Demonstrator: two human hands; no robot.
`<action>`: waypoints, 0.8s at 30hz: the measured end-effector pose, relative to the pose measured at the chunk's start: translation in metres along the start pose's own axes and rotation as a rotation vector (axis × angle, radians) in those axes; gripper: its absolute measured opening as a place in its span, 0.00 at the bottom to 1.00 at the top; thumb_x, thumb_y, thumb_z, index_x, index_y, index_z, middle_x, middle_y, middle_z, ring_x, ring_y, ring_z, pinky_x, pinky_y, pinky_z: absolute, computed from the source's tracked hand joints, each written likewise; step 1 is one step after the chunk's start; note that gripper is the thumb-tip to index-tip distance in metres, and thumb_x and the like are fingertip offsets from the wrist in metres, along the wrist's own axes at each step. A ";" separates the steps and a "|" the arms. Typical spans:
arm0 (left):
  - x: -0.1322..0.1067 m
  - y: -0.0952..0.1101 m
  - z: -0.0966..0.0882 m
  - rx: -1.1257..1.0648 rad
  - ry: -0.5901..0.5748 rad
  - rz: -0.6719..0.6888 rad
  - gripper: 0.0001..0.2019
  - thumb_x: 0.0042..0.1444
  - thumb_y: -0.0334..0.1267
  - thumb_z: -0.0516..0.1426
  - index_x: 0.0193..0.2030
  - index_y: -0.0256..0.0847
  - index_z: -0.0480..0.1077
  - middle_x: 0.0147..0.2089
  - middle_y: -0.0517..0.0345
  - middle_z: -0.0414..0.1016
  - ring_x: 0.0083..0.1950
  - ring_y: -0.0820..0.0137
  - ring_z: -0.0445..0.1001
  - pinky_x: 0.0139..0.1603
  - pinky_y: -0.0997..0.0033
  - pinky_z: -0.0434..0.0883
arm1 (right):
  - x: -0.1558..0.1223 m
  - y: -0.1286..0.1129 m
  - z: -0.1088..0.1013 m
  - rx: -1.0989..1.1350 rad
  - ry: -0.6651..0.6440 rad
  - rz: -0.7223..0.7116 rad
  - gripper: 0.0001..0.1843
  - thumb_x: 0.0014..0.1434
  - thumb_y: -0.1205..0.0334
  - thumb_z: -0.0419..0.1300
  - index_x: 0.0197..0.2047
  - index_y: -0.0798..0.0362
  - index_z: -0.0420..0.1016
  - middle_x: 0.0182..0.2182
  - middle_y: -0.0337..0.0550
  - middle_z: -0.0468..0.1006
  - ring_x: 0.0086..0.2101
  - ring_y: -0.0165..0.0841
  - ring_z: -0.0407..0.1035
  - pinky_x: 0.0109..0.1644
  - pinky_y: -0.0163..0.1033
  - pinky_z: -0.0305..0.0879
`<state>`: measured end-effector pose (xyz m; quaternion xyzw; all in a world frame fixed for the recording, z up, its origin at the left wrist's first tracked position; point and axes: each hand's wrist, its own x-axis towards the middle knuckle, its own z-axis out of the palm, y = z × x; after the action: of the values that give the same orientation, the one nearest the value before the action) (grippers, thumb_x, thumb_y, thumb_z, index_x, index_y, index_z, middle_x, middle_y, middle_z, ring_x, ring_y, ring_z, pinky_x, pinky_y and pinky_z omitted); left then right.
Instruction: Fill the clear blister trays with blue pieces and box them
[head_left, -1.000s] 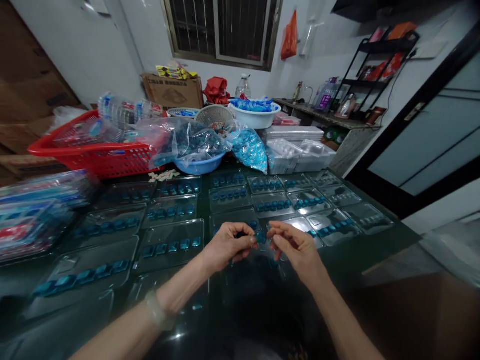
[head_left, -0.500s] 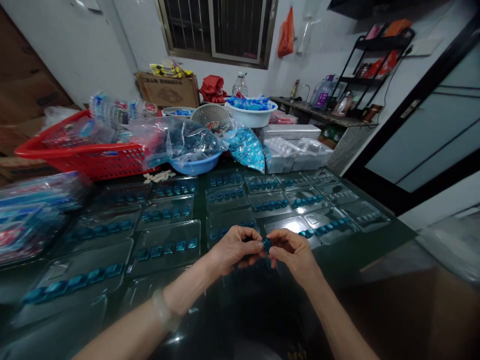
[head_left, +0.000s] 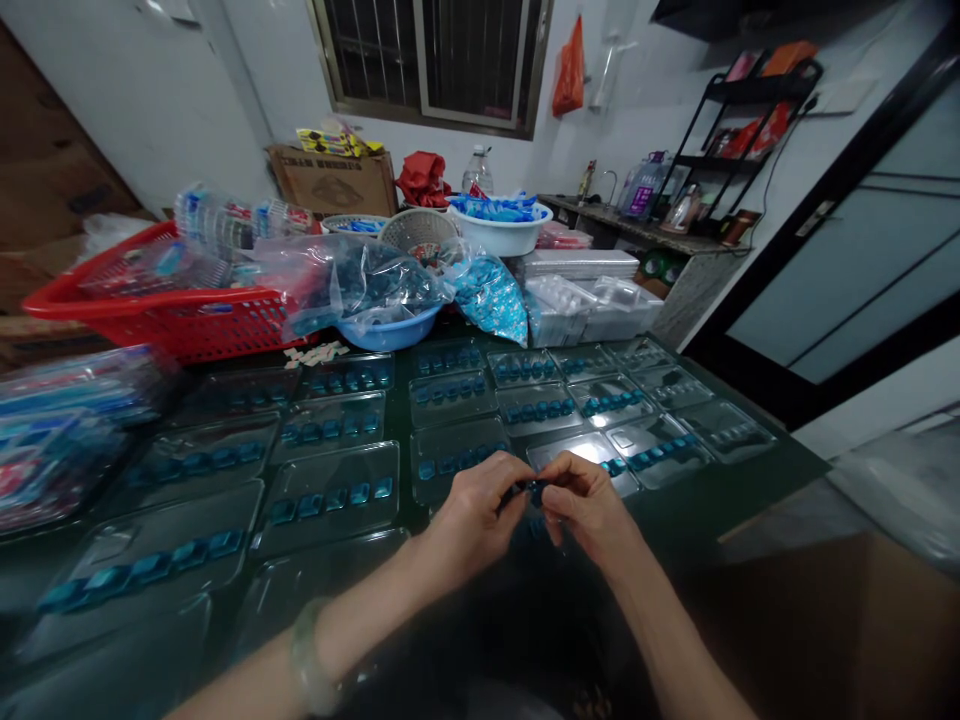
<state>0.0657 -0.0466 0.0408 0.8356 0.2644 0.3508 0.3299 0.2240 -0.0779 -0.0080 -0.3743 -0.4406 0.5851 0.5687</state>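
Observation:
My left hand (head_left: pixel 480 505) and my right hand (head_left: pixel 589 500) meet above the near part of the table, fingertips pinched together. Between them is a small dark teal piece (head_left: pixel 536 490); its exact kind is too small to make out, and the fingers cover much of it. Around my hands lie clear plastic blister trays, each with a row of teal pieces. One such tray (head_left: pixel 330 525) lies left of my left hand, and another tray (head_left: pixel 450 440) is just beyond it. A pale bangle (head_left: pixel 311 655) circles my left wrist.
Behind the trays stand a red basket (head_left: pixel 180 325) of packages, a blue basin (head_left: pixel 394 332) under a plastic bag, a bag of turquoise pieces (head_left: pixel 491 300) and stacked clear trays (head_left: pixel 592 315). Packaged goods (head_left: pixel 67 430) are piled at left. A cardboard box (head_left: pixel 840 620) is at lower right.
My left hand has turned, its back now more upward and its fingers curled closer round the teal piece. My right hand stays nearly in place, still pinching. The view has shifted slightly.

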 end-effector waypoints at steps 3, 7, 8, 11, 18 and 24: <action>0.001 0.003 -0.001 -0.056 -0.028 0.021 0.12 0.53 0.28 0.47 0.37 0.37 0.70 0.35 0.51 0.70 0.36 0.71 0.68 0.36 0.74 0.64 | 0.000 0.000 0.000 0.030 -0.010 0.004 0.08 0.46 0.64 0.61 0.30 0.53 0.65 0.15 0.30 0.66 0.13 0.23 0.60 0.13 0.28 0.57; 0.006 -0.002 -0.002 -0.270 0.000 -0.175 0.07 0.49 0.29 0.52 0.31 0.36 0.72 0.28 0.55 0.70 0.29 0.74 0.67 0.29 0.76 0.64 | -0.001 0.003 0.002 -0.008 0.033 -0.030 0.08 0.46 0.63 0.61 0.30 0.54 0.65 0.15 0.30 0.65 0.13 0.23 0.59 0.13 0.28 0.57; 0.007 -0.004 -0.002 -0.359 0.004 -0.272 0.05 0.48 0.30 0.54 0.30 0.35 0.71 0.25 0.57 0.68 0.25 0.76 0.65 0.25 0.77 0.62 | -0.001 0.004 0.003 -0.025 0.054 -0.044 0.08 0.46 0.63 0.61 0.30 0.53 0.65 0.15 0.30 0.65 0.13 0.23 0.59 0.14 0.28 0.57; 0.009 -0.013 0.003 -0.710 -0.015 -0.591 0.04 0.45 0.32 0.56 0.30 0.35 0.69 0.17 0.64 0.62 0.16 0.80 0.57 0.14 0.81 0.52 | -0.001 0.005 0.008 -0.101 0.125 -0.100 0.08 0.47 0.62 0.60 0.30 0.53 0.65 0.17 0.30 0.66 0.14 0.22 0.59 0.15 0.28 0.58; 0.011 -0.020 0.017 -0.945 0.023 -0.754 0.09 0.43 0.35 0.59 0.32 0.35 0.68 0.15 0.65 0.61 0.14 0.82 0.57 0.12 0.83 0.49 | -0.008 -0.003 0.012 -0.241 0.247 -0.152 0.11 0.49 0.63 0.58 0.39 0.51 0.68 0.26 0.36 0.70 0.20 0.24 0.63 0.20 0.30 0.62; 0.015 -0.017 0.013 -0.783 -0.060 -0.611 0.12 0.44 0.41 0.58 0.32 0.33 0.70 0.16 0.64 0.62 0.14 0.81 0.56 0.13 0.81 0.49 | -0.009 -0.005 -0.002 -0.158 0.178 -0.131 0.08 0.49 0.64 0.59 0.35 0.53 0.70 0.19 0.35 0.69 0.17 0.24 0.62 0.19 0.31 0.60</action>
<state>0.0813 -0.0305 0.0267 0.5432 0.3358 0.2868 0.7141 0.2278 -0.0872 -0.0049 -0.4388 -0.4567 0.4747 0.6112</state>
